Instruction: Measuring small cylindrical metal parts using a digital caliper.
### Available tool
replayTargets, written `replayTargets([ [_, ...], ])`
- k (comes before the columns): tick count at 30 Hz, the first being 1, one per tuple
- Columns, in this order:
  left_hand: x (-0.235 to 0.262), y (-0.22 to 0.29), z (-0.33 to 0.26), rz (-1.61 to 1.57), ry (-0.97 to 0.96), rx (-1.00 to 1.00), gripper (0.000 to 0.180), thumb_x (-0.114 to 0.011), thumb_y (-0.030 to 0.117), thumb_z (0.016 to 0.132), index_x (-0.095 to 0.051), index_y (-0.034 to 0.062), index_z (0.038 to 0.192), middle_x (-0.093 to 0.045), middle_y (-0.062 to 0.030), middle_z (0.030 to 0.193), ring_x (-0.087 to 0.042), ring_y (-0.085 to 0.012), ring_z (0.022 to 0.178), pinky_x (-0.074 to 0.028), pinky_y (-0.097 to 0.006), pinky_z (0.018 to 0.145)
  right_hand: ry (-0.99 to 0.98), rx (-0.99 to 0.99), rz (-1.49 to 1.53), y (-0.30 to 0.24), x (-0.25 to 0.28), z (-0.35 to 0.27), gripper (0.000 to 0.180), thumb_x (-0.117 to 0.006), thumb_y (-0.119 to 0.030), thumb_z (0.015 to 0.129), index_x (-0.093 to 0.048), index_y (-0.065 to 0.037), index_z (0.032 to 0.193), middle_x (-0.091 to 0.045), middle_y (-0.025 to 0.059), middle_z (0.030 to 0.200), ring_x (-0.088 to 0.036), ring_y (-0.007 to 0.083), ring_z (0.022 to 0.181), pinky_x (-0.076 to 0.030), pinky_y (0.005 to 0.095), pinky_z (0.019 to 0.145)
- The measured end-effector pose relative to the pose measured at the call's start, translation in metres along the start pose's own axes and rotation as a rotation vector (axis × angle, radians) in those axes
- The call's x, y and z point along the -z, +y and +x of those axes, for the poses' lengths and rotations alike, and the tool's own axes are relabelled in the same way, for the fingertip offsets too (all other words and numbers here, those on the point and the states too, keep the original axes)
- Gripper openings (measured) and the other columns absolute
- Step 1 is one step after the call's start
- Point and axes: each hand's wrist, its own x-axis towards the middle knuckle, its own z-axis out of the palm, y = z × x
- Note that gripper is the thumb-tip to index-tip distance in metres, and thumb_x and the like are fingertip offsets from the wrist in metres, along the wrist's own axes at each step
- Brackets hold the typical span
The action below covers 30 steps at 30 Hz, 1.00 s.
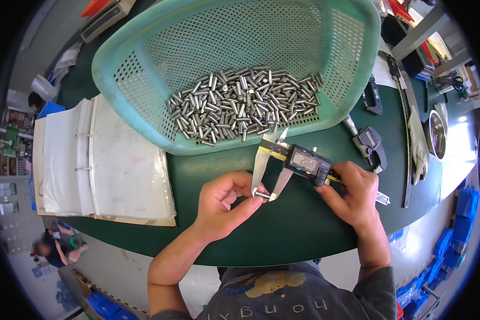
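Observation:
Between thumb and fingers, my left hand (pixel 226 205) pinches a small shiny metal pin (pixel 262 195). The pin lies lengthwise between the jaw tips of a digital caliper (pixel 290 160). My right hand (pixel 353 194) is closed on the caliper's beam and slider, thumb below the display. Just beyond the hands, a green perforated plastic basket (pixel 144 120) leans tilted toward me. A heap of similar metal pins (pixel 245 101) lies in its lower part.
An open ring binder (pixel 130 165) with plastic sleeves lies left on the green table (pixel 282 240). To the right are a digital micrometer (pixel 369 141), a long steel ruler (pixel 408 160), a glove (pixel 418 144) and a metal bowl (pixel 437 133). Another person (pixel 58 245) is at far left.

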Motion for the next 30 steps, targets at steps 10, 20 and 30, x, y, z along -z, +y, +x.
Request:
replayTargets([
  [10,0.003,-0.001,0.003,0.178,0.087,-0.035,0.020,-0.060,-0.003,0.076,-0.052,-0.0004,0.094,-0.059,-0.0070,0.089,-0.058,-0.0112,0.079,-0.046,-0.024,0.070,0.008,0.020,-0.058,0.002,-0.001,0.002,0.032,-0.076,-0.026,0.066,-0.058,-0.003,0.079,-0.053,0.0071,0.061,-0.053,0.0247,0.047,-0.041,0.0322,0.044],
  [20,0.037,0.011,0.032,1.327,0.597,-0.574,0.019,-0.063,-0.005,0.071,-0.057,0.0037,0.087,-0.056,-0.0057,0.076,-0.051,-0.0145,0.057,-0.040,-0.025,0.049,0.380,-0.112,-0.154,0.017,0.004,0.009,0.027,-0.067,-0.005,0.074,-0.056,0.002,0.097,-0.055,0.0115,0.069,-0.052,0.0213,0.050,-0.042,0.0293,0.047],
  [30,0.039,0.008,0.048,1.378,0.733,-0.508,0.022,-0.067,0.000,0.074,-0.058,0.0049,0.094,-0.054,-0.0029,0.077,-0.040,-0.0090,0.044,-0.034,-0.023,0.042,0.230,-0.097,-0.051,0.009,-0.002,0.003,0.030,-0.070,-0.006,0.071,-0.056,0.003,0.095,-0.054,0.0101,0.067,-0.050,0.0182,0.048,-0.041,0.0264,0.046],
])
